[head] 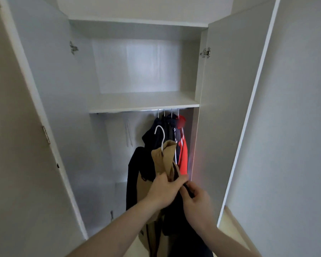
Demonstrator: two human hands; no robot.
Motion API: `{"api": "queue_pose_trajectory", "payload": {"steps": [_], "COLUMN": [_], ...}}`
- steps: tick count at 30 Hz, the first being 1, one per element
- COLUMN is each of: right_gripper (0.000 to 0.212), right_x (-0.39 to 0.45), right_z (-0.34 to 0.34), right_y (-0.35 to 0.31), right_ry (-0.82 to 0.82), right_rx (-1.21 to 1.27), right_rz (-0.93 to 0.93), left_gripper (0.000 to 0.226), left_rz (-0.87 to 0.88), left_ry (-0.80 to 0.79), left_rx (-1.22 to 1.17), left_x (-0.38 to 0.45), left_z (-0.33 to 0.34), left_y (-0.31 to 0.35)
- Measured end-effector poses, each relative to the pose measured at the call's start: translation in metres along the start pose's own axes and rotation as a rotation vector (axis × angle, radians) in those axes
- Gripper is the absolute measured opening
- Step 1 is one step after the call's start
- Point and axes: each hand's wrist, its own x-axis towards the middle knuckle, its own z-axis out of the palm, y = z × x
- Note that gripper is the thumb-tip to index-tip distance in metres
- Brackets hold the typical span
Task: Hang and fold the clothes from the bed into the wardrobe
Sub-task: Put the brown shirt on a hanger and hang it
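Observation:
I stand before an open white wardrobe (143,105). My left hand (164,190) grips a tan and black jacket (167,160) on a white hanger (161,135), held up below the rail (170,109). My right hand (195,199) pinches a dark part of the jacket just right of the left hand. Behind the jacket, several garments hang on the rail: dark ones (156,132) and a red one (183,154), all on white hangers. The lower part of the jacket hangs between my forearms.
Both wardrobe doors stand open, the left door (35,127) and the right door (230,108). A bare shelf (143,101) sits above the rail, and another shelf (137,22) is higher up. The left half of the rail holds nothing. A grey wall (295,127) is at right.

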Motion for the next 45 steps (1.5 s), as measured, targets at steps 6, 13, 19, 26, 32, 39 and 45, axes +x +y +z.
{"api": "queue_pose_trajectory", "payload": {"steps": [6,13,19,26,32,39,45], "right_gripper": [0.029,0.016,0.037,0.03,0.047,0.067,0.076], "right_x": [0.087,0.183,0.252,0.338,0.414,0.497,0.544], "right_z": [0.008,0.005,0.004,-0.002,0.026,0.115,0.19], "right_y": [0.02,0.035,0.055,0.085,0.121,0.15,0.167], "right_ry": [-0.094,-0.331,-0.756,-0.639,-0.591,-0.649,-0.688], "right_rx": [0.053,0.046,-0.14,-0.248,-0.468,-0.69,-0.863], "right_rz": [-0.026,-0.055,-0.122,-0.118,-0.096,-0.066,-0.028], "left_gripper": [0.027,0.028,0.027,0.031,0.029,0.033,0.029], "left_rz": [-0.011,0.002,-0.046,-0.139,-0.134,-0.089,-0.081], "left_ry": [0.151,0.278,0.366,0.393,0.33,0.238,0.186], "left_rx": [0.128,0.094,0.139,0.228,0.296,0.373,0.405], "left_x": [0.087,0.183,0.238,0.29,0.336,0.377,0.403], "left_z": [0.009,0.004,-0.027,-0.074,-0.106,-0.151,-0.181], "left_y": [-0.002,-0.007,-0.028,-0.064,-0.096,-0.144,-0.179]}}
